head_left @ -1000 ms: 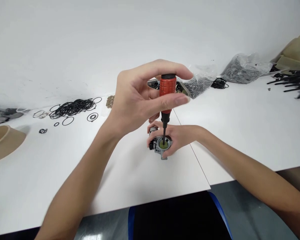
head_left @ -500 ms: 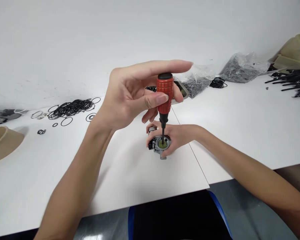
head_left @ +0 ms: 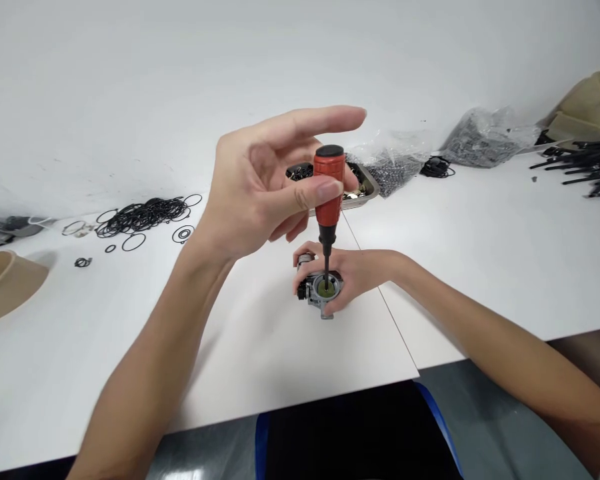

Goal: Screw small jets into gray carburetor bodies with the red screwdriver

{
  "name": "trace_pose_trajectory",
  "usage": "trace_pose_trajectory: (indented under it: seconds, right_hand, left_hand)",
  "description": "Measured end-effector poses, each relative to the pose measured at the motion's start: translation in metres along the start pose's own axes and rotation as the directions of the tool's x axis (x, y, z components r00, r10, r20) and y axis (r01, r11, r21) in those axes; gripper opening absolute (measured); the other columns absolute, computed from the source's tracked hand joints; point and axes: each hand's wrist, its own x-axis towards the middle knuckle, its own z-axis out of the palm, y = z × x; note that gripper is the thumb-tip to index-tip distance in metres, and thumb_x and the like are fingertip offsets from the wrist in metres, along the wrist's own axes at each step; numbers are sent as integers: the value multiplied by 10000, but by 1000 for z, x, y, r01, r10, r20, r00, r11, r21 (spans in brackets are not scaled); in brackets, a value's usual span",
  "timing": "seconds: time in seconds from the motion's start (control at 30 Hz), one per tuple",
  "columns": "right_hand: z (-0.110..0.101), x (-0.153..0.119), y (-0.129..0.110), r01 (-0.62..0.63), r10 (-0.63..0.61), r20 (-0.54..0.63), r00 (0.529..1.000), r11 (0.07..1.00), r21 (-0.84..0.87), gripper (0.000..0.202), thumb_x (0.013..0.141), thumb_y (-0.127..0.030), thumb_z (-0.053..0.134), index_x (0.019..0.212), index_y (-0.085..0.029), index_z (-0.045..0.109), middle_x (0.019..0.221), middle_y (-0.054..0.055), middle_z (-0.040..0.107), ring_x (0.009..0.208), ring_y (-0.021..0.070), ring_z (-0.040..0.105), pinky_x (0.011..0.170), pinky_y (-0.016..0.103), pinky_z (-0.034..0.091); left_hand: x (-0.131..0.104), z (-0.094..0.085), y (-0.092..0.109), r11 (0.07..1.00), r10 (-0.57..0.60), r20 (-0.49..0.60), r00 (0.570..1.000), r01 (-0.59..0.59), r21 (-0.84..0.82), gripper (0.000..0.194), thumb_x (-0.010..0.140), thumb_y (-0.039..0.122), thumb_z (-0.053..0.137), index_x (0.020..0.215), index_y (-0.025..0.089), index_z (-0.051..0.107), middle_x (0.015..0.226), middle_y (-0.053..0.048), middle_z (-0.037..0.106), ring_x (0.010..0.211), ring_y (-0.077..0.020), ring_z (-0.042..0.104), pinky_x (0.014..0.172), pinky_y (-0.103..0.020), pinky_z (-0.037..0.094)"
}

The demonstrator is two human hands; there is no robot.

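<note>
A screwdriver (head_left: 329, 175) with a red handle and black cap stands upright, its tip inside the round opening of a grey metal part (head_left: 314, 291) with a yellow-green disc. My left hand (head_left: 275, 180) pinches the handle between thumb and a finger, the index finger stretched out above the cap. From the right, my right hand (head_left: 347, 277) wraps round the metal part on the white table (head_left: 280, 360), its fingers at the far left side and thumb near the front.
Black rings (head_left: 145, 217) lie at the left behind a beige bowl (head_left: 10, 283). A metal tray (head_left: 365, 187), plastic bags of small parts (head_left: 485, 137) and black rods (head_left: 590, 167) stand along the back and right.
My left index finger has moved left and up a little, and the thumb has slid right across the handle. The metal part and my right hand have hardly moved.
</note>
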Motion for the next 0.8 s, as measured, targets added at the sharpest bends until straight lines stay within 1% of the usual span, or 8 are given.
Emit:
trace_pose_trajectory:
  seconds: [0.1,0.23,0.37,0.43,0.5,0.6,0.7,0.8]
  right_hand:
    - [0,0,0,7,-8,-23,1000,1000,-19,481,729,-291,796,1179,-275,629,1241,56,392,1247,218,410,1059,342,425]
    - [-1,0,-3,-5,4,-27,1000,999,-43,481,730,-288,798,1182,-264,634,1207,59,412,1246,224,400,1068,345,411]
    - [-1,0,-4,-16,16,-8,1000,999,-40,479,743,-307,789,1192,-280,624,1269,54,398,1273,226,380,1077,352,401]
    - [-1,0,-3,-11,10,-11,1000,999,-33,477,742,-306,789,1189,-275,624,1281,55,385,1280,220,381,1071,339,407]
    - [0,0,-2,-4,3,-12,1000,1000,-23,471,744,-300,785,1185,-265,624,1287,60,377,1251,211,411,1054,329,424]
    - [0,0,0,7,-7,-18,1000,999,-40,473,733,-303,792,1176,-270,629,1261,58,397,1245,217,407,1069,348,410]
    - [0,1,0,22,-24,-23,999,998,-65,486,729,-311,799,1184,-272,631,1230,55,420,1290,227,361,1109,361,364]
    - [-1,0,-1,7,-8,-21,1000,998,-59,483,733,-316,796,1185,-269,632,1270,57,398,1300,228,355,1102,351,371]
  left_hand:
    - [-1,-4,6,1000,21,116,993,-19,-18,336,841,240,689,1174,198,679,976,-78,727,633,-150,671,360,-200,471]
    - [-1,0,15,996,86,177,980,-78,-53,274,849,176,658,1117,172,715,981,-98,691,631,-173,681,391,-238,523]
    - [0,7,13,980,198,104,975,-196,-29,249,771,140,747,1015,187,748,879,-9,675,548,-73,616,391,-163,473]
    - [0,7,10,983,182,34,983,-183,32,291,751,143,770,1034,205,750,850,-2,699,548,-78,616,362,-155,409]
    - [-1,5,9,988,138,15,990,-139,67,322,779,172,750,1097,218,737,867,-38,720,587,-121,651,324,-174,360]
    - [-3,1,10,996,75,73,994,-78,38,308,838,221,689,1145,217,713,916,-79,720,669,-174,690,333,-204,426]
    - [-2,1,12,997,72,150,986,-71,-15,288,860,212,652,1142,182,699,969,-73,703,686,-169,694,429,-233,535]
    - [-2,5,12,988,152,99,983,-153,0,253,787,195,740,1039,182,735,981,-28,697,626,-108,668,435,-186,510]
